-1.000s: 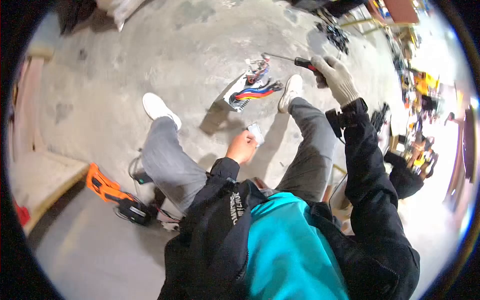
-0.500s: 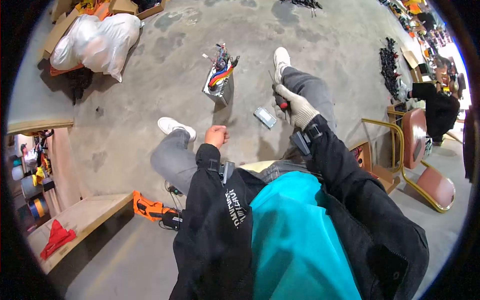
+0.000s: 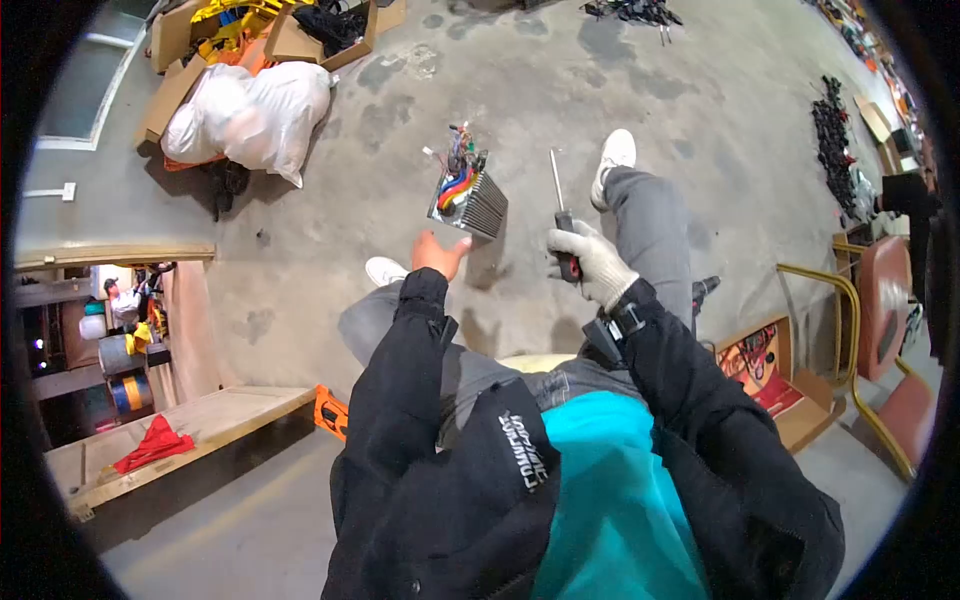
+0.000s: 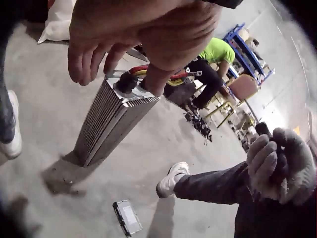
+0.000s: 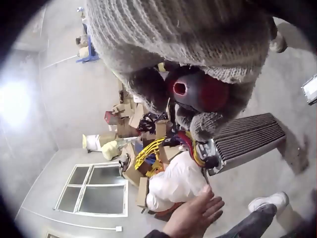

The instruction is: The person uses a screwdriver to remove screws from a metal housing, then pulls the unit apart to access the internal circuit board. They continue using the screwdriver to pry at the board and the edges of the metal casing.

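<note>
A finned metal box (image 3: 484,210) stands upright on the floor, with thick red, yellow and blue cables (image 3: 457,185) and thinner wires coming out of its top. My bare left hand (image 3: 438,258) reaches to its near side, thumb and fingers spread. In the left wrist view, the thumb overlaps the cables at the box's top end. My gloved right hand (image 3: 597,265) grips a screwdriver (image 3: 565,230) by its black and red handle, shaft pointing away from me. A flat pale plate (image 4: 127,218) lies on the floor near the box, seen in the left wrist view.
White bags (image 3: 250,115) and open cartons (image 3: 318,35) sit at the far left. A low wooden bench (image 3: 190,425) with a red cloth (image 3: 155,443) is at left. On the right are a chair (image 3: 880,305) and a cardboard box (image 3: 790,395). Black cables (image 3: 832,150) lie beyond.
The left hand held the flat plate a second ago, then let it go onto the floor. It has since stretched out to the finned box. The right hand drew the screwdriver back from the wires.
</note>
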Available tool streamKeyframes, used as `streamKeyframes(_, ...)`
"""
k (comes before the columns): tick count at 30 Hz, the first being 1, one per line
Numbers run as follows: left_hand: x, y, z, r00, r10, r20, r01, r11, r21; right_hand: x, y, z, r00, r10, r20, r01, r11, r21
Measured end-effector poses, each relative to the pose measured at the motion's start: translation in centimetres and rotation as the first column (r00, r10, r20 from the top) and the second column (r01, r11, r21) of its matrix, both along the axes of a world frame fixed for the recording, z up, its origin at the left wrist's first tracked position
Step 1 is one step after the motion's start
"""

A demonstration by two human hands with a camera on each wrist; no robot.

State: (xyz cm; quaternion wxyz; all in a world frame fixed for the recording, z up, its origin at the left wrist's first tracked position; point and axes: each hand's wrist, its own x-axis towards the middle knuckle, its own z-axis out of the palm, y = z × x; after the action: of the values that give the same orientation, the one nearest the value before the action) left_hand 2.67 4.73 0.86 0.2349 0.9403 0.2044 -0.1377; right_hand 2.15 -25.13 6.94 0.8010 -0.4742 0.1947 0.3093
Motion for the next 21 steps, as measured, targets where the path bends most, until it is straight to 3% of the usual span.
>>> streamKeyframes(3, 2.7, -1.4, 0.8, 0.996, -0.075, 0.049, 0.070, 0.994, 0.083, -0.1, 0.0, -1.1, 0.999, 0.010, -0.042, -0.011, 1.000, -0.011)
streamKeyframes(9, 6.9, -2.5, -1.9, 0.999, 0.034, 0.016, -0.037, 0.981, 0.192, 0.7, -0.3, -0.2, 0.999, 0.008, -0.033, -0.008, 1.000, -0.019)
streamKeyframes(12, 7.3, -2.4, -2.4, 0.982, -0.009, 0.187, -0.051, 0.949, 0.311, 1.6, -0.1, 1.2, 0.998, 0.043, -0.053, -0.045, 0.999, -0.028)
streamKeyframes(17, 8.4, -1.6, -2.4, 0.994, -0.002, 0.109, -0.028, 0.962, 0.272, 1.7, 0.3, 1.6, 0.990, 0.102, -0.093, -0.098, 0.994, 0.049)
streamKeyframes(19, 8.9, -1.9, -1.9, 0.994, 0.090, 0.055, -0.101, 0.966, 0.238, 1.5, 0.4, 1.2, 0.989, 0.120, -0.092, -0.118, 0.993, 0.030)
streamKeyframes(21, 8.8, -1.9, -2.0, 0.994, 0.069, 0.088, -0.088, 0.966, 0.244, 1.5, 0.3, 1.3, 0.992, 0.125, -0.033, -0.125, 0.992, -0.020)
